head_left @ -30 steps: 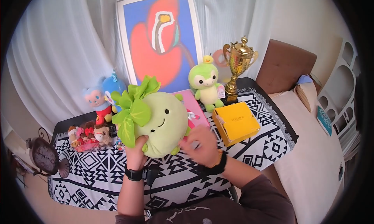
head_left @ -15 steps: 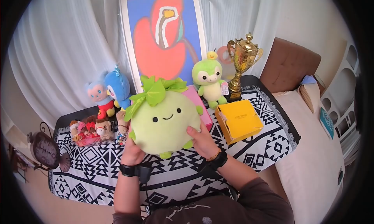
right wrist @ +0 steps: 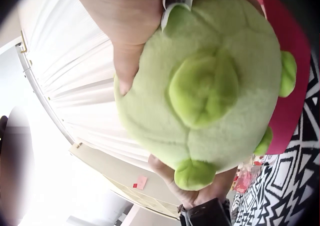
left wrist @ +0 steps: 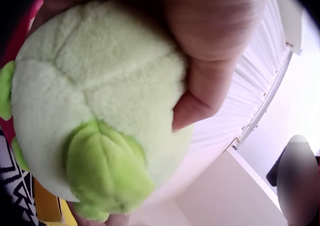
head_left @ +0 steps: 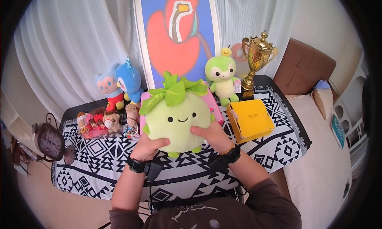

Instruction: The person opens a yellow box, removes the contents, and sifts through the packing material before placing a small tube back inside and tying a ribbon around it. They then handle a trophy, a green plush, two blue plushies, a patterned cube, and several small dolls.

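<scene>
A round pale-green plush toy [head_left: 179,123] with a smiling face and leafy top is held up over the table in the head view, its face toward the camera. My left hand [head_left: 146,148] grips its lower left side, the thumb lying across the front. On the lower right side my right hand [head_left: 214,136] holds it likewise, thumb on the front. Both wrist views show the plush from below, with a bright green foot [left wrist: 107,166] and another green foot [right wrist: 205,88]. A white tag [right wrist: 178,0] sticks out beside the right hand. Fingers behind the toy are mostly hidden.
Behind it stand a pink box [head_left: 148,105], a green plush [head_left: 225,79] and a gold trophy [head_left: 256,60]. To the right sits a yellow box [head_left: 250,119]. Blue plush toys [head_left: 129,81] and small horse plushes [head_left: 112,121] are at left, on a patterned cloth [head_left: 95,169].
The plush has turned from tilted on its side to upright. My right hand, earlier blurred beside it, now grips its right side; my left thumb has come round to the front.
</scene>
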Motion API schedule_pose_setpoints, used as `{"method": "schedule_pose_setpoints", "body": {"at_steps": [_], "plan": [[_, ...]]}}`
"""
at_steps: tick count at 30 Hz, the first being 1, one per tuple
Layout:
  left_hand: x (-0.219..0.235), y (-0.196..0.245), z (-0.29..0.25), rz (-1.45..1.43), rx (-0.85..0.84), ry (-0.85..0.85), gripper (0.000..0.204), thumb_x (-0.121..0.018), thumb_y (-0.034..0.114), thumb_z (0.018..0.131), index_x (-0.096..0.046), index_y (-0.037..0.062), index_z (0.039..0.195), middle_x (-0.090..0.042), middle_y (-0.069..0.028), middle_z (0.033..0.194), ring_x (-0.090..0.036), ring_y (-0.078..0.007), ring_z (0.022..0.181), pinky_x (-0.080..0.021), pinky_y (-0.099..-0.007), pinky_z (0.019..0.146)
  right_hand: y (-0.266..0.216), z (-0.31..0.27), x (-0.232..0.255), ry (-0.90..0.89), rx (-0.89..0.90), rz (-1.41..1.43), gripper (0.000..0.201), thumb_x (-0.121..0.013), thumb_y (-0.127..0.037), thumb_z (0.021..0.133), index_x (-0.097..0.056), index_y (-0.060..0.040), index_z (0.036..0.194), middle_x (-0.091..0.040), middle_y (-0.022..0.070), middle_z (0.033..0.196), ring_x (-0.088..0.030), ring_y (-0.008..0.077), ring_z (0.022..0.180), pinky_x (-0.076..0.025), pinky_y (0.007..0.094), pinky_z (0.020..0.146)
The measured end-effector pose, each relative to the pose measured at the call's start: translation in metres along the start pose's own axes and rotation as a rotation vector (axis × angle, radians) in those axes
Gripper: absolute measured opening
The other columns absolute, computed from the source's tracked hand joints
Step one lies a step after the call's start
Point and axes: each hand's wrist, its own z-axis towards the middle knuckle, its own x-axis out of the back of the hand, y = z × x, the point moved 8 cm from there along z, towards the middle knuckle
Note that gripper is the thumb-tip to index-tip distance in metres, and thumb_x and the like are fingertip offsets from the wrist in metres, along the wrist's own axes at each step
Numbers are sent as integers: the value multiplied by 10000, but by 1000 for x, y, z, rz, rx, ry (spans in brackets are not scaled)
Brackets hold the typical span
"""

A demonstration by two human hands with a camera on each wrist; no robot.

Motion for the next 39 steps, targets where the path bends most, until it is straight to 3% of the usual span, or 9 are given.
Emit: {"method": "schedule_pose_setpoints", "body": {"at_steps": [3,8,14,19,25,30,32,36,39], "plan": [[-14,4,1,30,-25,-108,769,-766,3,706,-366,20,1362,-508,-88,1289,-495,-217,1190,-434,-361,976,1,0,-3,66,36,-1,686,-775,-129,768,-400,-37,1336,-542,56,1237,-506,156,1154,-431,328,968],[-16,3,9,92,-44,-35,724,-759,65,736,-377,48,1350,-524,-96,1273,-532,-240,1151,-459,-377,953,-20,-4,-20,83,287,-225,692,-781,-161,761,-390,-19,1314,-540,80,1220,-526,168,1129,-450,325,945],[-10,5,13,18,-131,148,597,-664,4,802,-390,40,1330,-538,-116,1242,-562,-250,1107,-494,-378,909,-14,0,-22,155,177,-92,687,-785,-158,758,-394,-8,1303,-543,103,1216,-542,178,1114,-472,328,919],[-6,13,11,64,-272,266,530,-641,-27,812,-420,17,1292,-561,-126,1189,-588,-243,1057,-514,-361,864,-3,3,-7,254,224,-93,615,-771,-117,768,-431,-3,1267,-582,94,1167,-581,173,1051,-502,314,870],[9,-3,12,100,-307,383,485,-636,-51,808,-454,5,1253,-588,-128,1148,-619,-230,992,-531,-337,821,8,1,7,338,215,-138,526,-744,-89,788,-480,1,1233,-616,92,1132,-604,158,1009,-511,297,844],[-1,-4,13,52,-219,307,550,-690,2,799,-436,-1,1286,-567,-106,1202,-578,-213,1062,-483,-325,893,6,6,15,294,243,-163,516,-739,-162,807,-495,-1,1231,-602,91,1139,-593,166,1015,-496,315,856],[-4,-11,13,19,-165,251,569,-695,40,813,-416,2,1307,-552,-105,1228,-561,-214,1094,-471,-325,912,-2,14,19,221,207,-468,597,-728,-261,825,-443,10,1274,-561,96,1169,-561,182,1044,-473,337,887],[-10,-14,15,-90,-199,165,623,-690,93,838,-354,9,1355,-496,-103,1305,-508,-218,1172,-437,-334,960,-14,21,17,144,138,-209,739,-722,-302,832,-302,30,1342,-495,111,1227,-506,194,1110,-456,342,918],[-14,-7,18,-89,-207,203,636,-693,78,832,-347,13,1362,-488,-103,1316,-502,-218,1180,-431,-341,971,-18,23,12,156,249,-198,655,-755,-228,803,-399,32,1287,-555,107,1175,-555,170,1057,-484,325,880]]}}
